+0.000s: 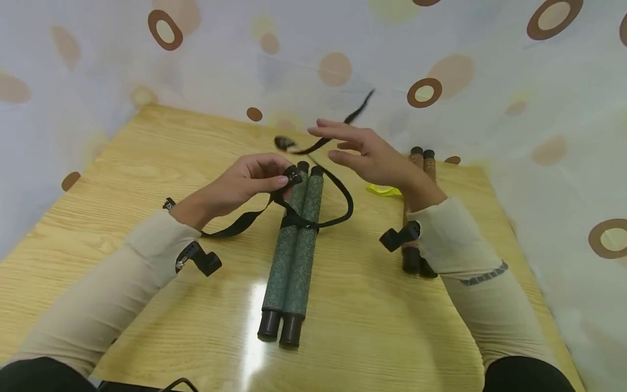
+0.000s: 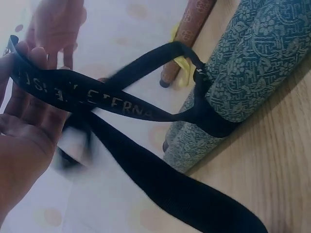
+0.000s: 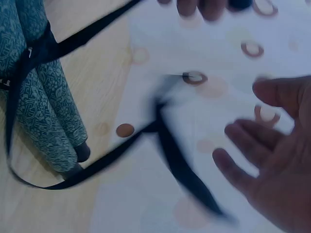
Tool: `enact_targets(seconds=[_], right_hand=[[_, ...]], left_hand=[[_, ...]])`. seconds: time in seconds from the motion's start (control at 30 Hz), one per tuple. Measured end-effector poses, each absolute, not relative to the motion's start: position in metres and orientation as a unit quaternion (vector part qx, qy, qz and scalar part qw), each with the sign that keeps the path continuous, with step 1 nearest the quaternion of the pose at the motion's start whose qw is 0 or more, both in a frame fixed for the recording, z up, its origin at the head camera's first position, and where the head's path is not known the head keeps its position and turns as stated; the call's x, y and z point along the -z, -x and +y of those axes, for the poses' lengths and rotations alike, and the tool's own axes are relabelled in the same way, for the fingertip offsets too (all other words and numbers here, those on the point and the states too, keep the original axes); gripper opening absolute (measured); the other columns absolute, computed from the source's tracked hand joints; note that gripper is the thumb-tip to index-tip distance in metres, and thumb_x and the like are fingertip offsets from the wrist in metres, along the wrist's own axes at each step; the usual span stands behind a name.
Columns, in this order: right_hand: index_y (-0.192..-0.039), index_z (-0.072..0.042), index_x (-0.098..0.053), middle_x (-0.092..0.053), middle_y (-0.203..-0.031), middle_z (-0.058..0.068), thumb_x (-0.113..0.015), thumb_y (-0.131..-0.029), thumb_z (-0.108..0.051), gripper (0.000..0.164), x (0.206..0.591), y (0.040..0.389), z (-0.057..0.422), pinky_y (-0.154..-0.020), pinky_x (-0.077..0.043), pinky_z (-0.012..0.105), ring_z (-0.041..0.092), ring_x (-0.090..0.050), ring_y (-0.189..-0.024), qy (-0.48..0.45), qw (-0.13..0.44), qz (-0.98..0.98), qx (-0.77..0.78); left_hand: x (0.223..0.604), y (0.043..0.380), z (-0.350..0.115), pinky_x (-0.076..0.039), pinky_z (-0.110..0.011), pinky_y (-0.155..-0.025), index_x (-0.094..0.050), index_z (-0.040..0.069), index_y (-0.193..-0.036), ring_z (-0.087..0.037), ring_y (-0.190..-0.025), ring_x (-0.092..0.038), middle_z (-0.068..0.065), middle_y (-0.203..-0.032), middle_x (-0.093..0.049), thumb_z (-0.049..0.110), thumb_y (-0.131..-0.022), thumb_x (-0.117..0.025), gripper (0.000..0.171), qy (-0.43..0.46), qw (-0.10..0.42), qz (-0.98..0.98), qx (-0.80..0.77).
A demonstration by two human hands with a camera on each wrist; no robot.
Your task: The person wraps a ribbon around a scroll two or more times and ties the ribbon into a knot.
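A green patterned scroll, rolled from both sides into two rolls with dark end knobs, lies lengthwise on the table. A black lettered strap circles its middle, and its loose lengths loop upward and to the left. My left hand pinches a lettered part of the strap above the scroll's far end. To the right, my right hand hovers with its fingers spread, holding nothing. Blurred in the air near its fingers is a free end of the strap, which looks knotted or looped partway along.
A brown scroll lies on the right of the wooden table, partly behind my right forearm. Something yellow is beside it. A white cloth with brown spots hangs behind the table. A dark cable shows at the near edge.
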State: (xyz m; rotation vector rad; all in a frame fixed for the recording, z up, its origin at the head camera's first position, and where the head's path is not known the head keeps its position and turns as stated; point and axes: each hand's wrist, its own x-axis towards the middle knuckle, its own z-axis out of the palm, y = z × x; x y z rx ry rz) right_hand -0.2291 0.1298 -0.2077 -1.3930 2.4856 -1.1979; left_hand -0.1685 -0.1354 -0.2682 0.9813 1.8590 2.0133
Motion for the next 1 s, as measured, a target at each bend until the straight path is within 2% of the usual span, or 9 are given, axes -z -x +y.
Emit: enact_targets(seconds=[0.07,0.2,0.3,0.43,0.57,0.7,0.83,1.0], right_hand=[[-0.133,-0.008,-0.054,-0.048,-0.141,0.01,-0.051,-0.098,-0.014,0.036,0.203,0.218,0.125,-0.094,-0.043,0.052,0.022,-0.046,-0.124,0.45,0.034,0.81,0.375],[-0.118,-0.009,-0.065,-0.065,-0.114,0.007,-0.054,-0.096,-0.024,0.029,0.198,0.204,0.122,-0.079,-0.049,0.044,0.018,-0.059,-0.094,0.421,0.024,0.832,0.36],[-0.11,-0.009,-0.07,-0.07,-0.1,0.006,-0.057,-0.094,-0.027,0.027,0.196,0.201,0.119,-0.07,-0.05,0.039,0.014,-0.06,-0.083,0.437,0.016,0.836,0.332],[-0.095,-0.011,-0.074,-0.071,-0.087,0.002,-0.062,-0.091,-0.025,0.019,0.193,0.2,0.118,-0.063,-0.048,0.035,0.011,-0.057,-0.074,0.436,-0.037,0.853,0.286],[-0.09,-0.011,-0.073,-0.069,-0.084,0.003,-0.063,-0.09,-0.024,0.017,0.191,0.2,0.122,-0.064,-0.046,0.034,0.013,-0.055,-0.073,0.416,-0.064,0.87,0.256],[-0.091,-0.011,-0.072,-0.068,-0.087,0.003,-0.063,-0.09,-0.025,0.017,0.191,0.199,0.126,-0.063,-0.045,0.035,0.014,-0.054,-0.07,0.4,-0.06,0.879,0.252],[-0.092,-0.012,-0.072,-0.068,-0.088,0.003,-0.063,-0.09,-0.027,0.017,0.19,0.2,0.13,-0.063,-0.044,0.036,0.015,-0.054,-0.069,0.393,-0.058,0.883,0.248],[-0.091,-0.012,-0.072,-0.068,-0.086,0.002,-0.066,-0.088,-0.027,0.016,0.189,0.203,0.134,-0.061,-0.045,0.036,0.014,-0.056,-0.067,0.387,-0.063,0.887,0.244]], left_hand=[[0.265,0.17,-0.13,-0.05,-0.033,-0.078,-0.062,0.008,-0.112,-0.023,-0.088,-0.059,0.0,-0.096,-0.065,0.004,-0.095,-0.053,0.02,-0.335,0.099,0.657,-0.668],[0.255,0.175,-0.117,-0.049,-0.031,-0.08,-0.061,-0.001,-0.115,-0.02,-0.096,-0.059,-0.001,-0.105,-0.064,0.005,-0.093,-0.056,0.023,-0.341,0.065,0.695,-0.63],[0.247,0.179,-0.106,-0.049,-0.033,-0.084,-0.06,-0.003,-0.114,-0.019,-0.099,-0.06,-0.006,-0.107,-0.065,0.004,-0.092,-0.058,0.023,-0.354,0.041,0.71,-0.608],[0.241,0.186,-0.095,-0.049,-0.032,-0.076,-0.056,0.0,-0.107,-0.019,-0.089,-0.062,-0.01,-0.098,-0.069,0.006,-0.091,-0.06,0.018,-0.341,0.026,0.731,-0.591],[0.246,0.198,-0.092,-0.048,-0.039,-0.08,-0.051,0.001,-0.106,-0.023,-0.089,-0.06,-0.011,-0.098,-0.065,0.012,-0.097,-0.05,0.014,-0.29,0.063,0.736,-0.609],[0.269,0.215,-0.09,-0.048,-0.045,-0.088,-0.055,0.001,-0.11,-0.027,-0.098,-0.058,-0.014,-0.106,-0.06,0.01,-0.101,-0.042,0.019,-0.261,0.061,0.842,-0.468],[0.291,0.228,-0.089,-0.047,-0.044,-0.091,-0.056,0.001,-0.116,-0.029,-0.106,-0.057,-0.016,-0.113,-0.062,0.004,-0.093,-0.052,0.023,-0.252,0.05,0.93,-0.262],[0.302,0.235,-0.093,-0.05,-0.046,-0.084,-0.055,0.002,-0.119,-0.03,-0.1,-0.058,-0.016,-0.112,-0.062,0.012,-0.087,-0.063,0.035,-0.213,0.066,0.957,-0.187]])
